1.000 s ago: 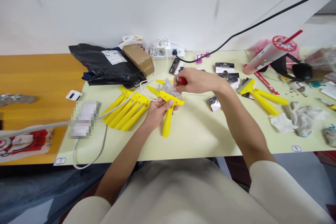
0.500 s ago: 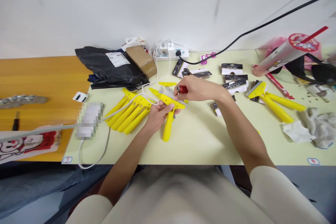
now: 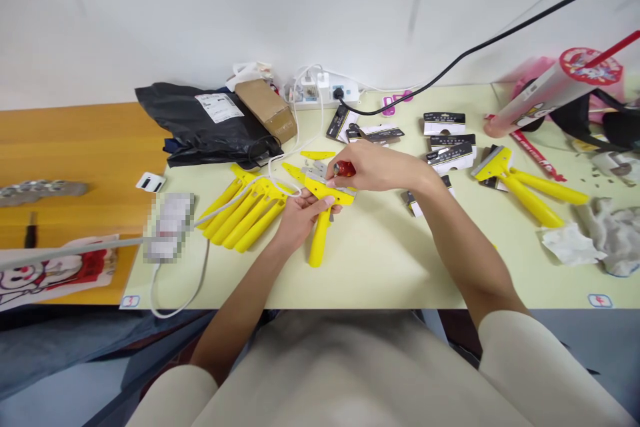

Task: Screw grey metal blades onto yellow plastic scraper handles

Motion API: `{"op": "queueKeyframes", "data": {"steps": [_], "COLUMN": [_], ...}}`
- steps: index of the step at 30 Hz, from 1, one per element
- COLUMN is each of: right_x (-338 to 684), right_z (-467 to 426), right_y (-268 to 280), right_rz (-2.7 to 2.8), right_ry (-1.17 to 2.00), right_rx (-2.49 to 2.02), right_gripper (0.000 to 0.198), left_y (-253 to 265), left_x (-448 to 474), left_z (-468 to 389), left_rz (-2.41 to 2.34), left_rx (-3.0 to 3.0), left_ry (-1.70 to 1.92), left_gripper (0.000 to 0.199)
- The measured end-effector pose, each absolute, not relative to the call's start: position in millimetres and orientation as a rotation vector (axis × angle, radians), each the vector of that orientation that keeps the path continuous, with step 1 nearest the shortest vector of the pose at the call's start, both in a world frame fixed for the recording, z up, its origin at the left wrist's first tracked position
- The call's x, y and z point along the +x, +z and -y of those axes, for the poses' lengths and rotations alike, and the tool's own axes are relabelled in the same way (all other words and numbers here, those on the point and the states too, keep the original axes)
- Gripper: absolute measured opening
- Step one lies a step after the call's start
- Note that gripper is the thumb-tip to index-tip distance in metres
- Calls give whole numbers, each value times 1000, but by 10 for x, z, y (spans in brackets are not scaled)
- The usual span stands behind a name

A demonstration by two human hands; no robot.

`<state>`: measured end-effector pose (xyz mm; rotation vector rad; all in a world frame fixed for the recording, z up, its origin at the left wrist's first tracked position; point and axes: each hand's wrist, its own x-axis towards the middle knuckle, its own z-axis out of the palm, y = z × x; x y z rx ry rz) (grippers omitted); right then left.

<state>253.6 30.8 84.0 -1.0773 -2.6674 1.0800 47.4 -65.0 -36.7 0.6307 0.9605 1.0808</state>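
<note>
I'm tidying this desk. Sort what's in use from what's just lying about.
In use:
left hand holding yellow plastic scraper
right hand gripping red-handled screwdriver

Lying about:
row of yellow scraper handles
black plastic mailing bag
brown cardboard box
crumpled grey rag

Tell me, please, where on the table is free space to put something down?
Bare table lies along the near edge, between the held yellow scraper and the crumpled tissue. Crowded: the scraper pile, and the back around the power strip and blade packs.

A small assembly workbench (image 3: 380,267): many yellow scrapers (image 3: 245,210), blade packs (image 3: 444,123), power strip (image 3: 325,93).
</note>
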Motion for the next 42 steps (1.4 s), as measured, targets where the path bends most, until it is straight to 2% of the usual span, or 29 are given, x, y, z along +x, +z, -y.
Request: {"op": "queueKeyframes", "data": {"steps": [21,27,37,39,42], "right_x": [2433,2414,2526,2574,2657], "right_z": [-303,-289,-203,-201,-198], "right_y": [724,724,931,982,1050], "right_rz": [2570,2579,2564,2504,2418], "right_ry": [1035,981,865,844,800], "right_rx": [-1071,-1073,-1174,-1225,-1281], "right_gripper": [19,21,21,22,22], "left_y": [-265,-248,-182,-235,-354], "left_x": [442,441,502,574,705], "left_z": [649,642,564,588,652], "left_rz": [-909,-896,-961,-1006,-1147], "left_rx": [659,649,922,1128,1567], "left_ry": [1102,1107,1094,1179,1386], "left_gripper": [34,35,49,60,90]}}
